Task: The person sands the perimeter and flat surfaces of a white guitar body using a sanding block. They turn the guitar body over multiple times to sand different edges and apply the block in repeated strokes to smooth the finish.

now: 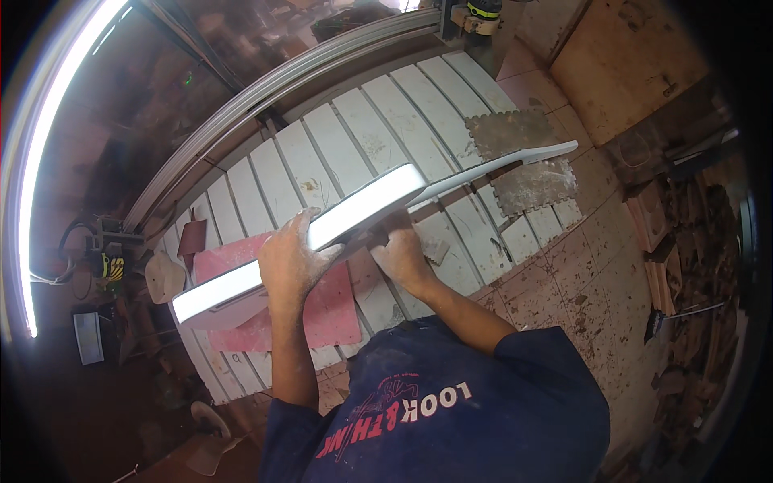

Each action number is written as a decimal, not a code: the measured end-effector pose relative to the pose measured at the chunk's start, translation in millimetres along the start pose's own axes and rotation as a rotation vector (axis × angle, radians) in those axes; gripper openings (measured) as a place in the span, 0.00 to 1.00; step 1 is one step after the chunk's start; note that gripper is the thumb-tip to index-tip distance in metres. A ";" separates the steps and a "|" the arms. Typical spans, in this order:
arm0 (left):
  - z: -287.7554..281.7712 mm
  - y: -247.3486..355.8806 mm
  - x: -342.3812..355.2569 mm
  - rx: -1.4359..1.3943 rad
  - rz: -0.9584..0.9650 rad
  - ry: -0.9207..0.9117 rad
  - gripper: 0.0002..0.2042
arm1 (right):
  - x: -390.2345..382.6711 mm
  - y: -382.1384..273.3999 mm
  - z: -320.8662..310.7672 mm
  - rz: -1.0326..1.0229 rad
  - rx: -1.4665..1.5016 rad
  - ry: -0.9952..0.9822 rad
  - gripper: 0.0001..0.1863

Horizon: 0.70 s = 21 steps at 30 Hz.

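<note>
A glossy white guitar [366, 205] is tilted edge-on over a slatted white table [338, 133]. Its bright body side faces up, and its thin neck [475, 171] runs to the upper right, ending in a flat headstock [551, 151]. Dusty and closed round the body's edge near its middle, my left hand [291, 256] grips it with the fingers over the far side. My right hand [403, 253] holds the body's underside close to the neck; its fingertips are hidden behind the guitar. Beneath the body lies a pink mat [334, 310], partly covered.
Grey interlocking mats [511, 133] cover the table's right end. A long metal rail [282, 88] runs along the far side. Brown sandpaper [192, 239] lies at the left. Wood pieces [684, 322] are piled at the right, past the tiled floor [564, 298]. A board [636, 64] stands at upper right.
</note>
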<state>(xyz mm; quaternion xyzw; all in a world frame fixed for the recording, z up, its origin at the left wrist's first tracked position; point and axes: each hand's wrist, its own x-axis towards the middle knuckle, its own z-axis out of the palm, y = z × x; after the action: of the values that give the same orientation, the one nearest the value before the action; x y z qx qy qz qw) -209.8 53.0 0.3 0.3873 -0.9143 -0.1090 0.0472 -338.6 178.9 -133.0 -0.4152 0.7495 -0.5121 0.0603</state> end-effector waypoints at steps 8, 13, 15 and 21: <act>2.6 -2.3 0.0 -0.023 0.023 0.028 0.30 | -6.0 -4.5 4.7 0.075 0.102 -0.099 0.15; 2.8 -0.6 4.3 0.005 0.024 0.016 0.30 | -22.6 2.8 16.9 0.052 0.102 -0.114 0.18; 3.6 -2.3 5.2 -0.003 0.032 0.023 0.30 | -27.2 0.7 13.7 0.092 0.094 -0.120 0.17; 6.9 -5.4 5.9 0.010 0.015 0.032 0.31 | -29.8 3.0 3.4 -0.103 -0.097 -0.162 0.20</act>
<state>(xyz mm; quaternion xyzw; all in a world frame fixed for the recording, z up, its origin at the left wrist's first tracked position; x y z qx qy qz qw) -211.3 46.2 -7.6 0.3822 -0.9169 -0.0976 0.0608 -319.3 197.2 -147.0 -0.4954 0.7439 -0.4423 0.0741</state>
